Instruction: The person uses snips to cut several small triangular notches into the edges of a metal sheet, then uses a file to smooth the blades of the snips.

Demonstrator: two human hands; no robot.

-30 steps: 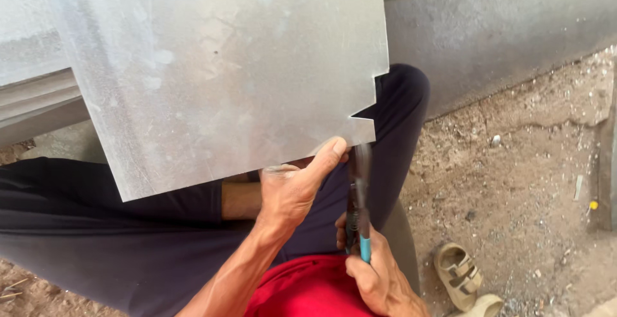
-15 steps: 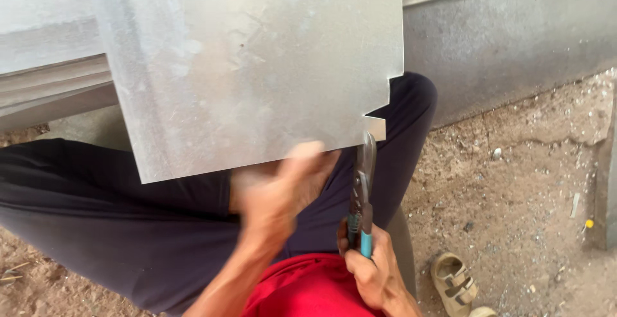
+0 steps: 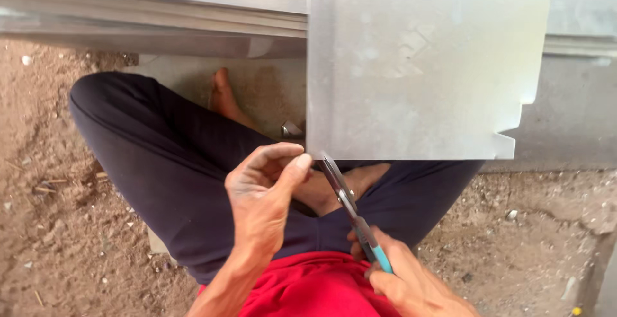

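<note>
One metal sheet point(image 3: 424, 66) and one pair of snips point(image 3: 350, 211) are present. The right hand point(image 3: 411, 285) grips the snips' handles closed; their blades meet the sheet's lower-left corner. The left hand point(image 3: 260, 204), just left of the blades, pinches that corner.

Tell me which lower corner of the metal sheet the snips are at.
The plain square near corner by the left hand. The snips touch there; the far corner is notched.

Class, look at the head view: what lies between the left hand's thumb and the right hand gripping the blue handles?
The snips' metal blades span it, from left hand to right hand, over dark trousers.
</note>
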